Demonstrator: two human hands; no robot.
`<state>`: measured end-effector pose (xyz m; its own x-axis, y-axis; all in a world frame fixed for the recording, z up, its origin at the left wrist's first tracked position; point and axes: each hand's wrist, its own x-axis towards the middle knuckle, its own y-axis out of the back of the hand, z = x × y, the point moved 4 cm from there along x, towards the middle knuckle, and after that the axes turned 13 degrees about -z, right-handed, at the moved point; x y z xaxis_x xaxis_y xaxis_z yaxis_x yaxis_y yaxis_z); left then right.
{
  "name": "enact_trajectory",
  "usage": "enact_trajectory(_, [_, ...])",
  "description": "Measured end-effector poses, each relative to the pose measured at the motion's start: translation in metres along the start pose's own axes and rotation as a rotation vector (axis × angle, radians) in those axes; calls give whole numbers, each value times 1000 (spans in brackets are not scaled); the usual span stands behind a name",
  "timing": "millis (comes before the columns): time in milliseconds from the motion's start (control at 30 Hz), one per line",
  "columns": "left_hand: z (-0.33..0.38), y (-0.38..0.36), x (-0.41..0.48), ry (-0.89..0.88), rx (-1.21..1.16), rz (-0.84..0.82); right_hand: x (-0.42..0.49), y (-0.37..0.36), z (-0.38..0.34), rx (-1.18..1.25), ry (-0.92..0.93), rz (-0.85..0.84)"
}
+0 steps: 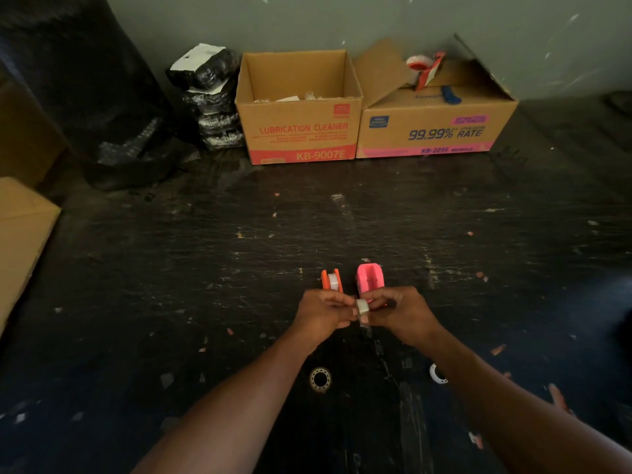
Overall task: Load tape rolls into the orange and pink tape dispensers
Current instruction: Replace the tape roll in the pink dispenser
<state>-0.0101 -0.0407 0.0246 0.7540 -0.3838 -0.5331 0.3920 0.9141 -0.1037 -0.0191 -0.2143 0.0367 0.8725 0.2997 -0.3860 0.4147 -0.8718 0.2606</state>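
Observation:
An orange tape dispenser stands on the dark table with a clear tape roll inside it. Beside it on the right is a pink tape dispenser, and its slot looks empty. Just in front of both, my left hand and my right hand meet around a small clear tape roll, fingertips pinching it from both sides. A thin strip of tape hangs down from the roll. Part of the pink dispenser's near end is hidden behind my right hand.
A ring-shaped tape core lies near my left forearm, and a white ring peeks out beside my right forearm. Two cardboard boxes stand at the back wall, black wrapped bundles left of them, another box at the left edge.

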Motion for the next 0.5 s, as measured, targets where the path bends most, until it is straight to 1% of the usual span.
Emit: enact_trajectory(500, [0, -4, 3, 4, 25, 1, 1, 3, 8, 15, -7, -25])
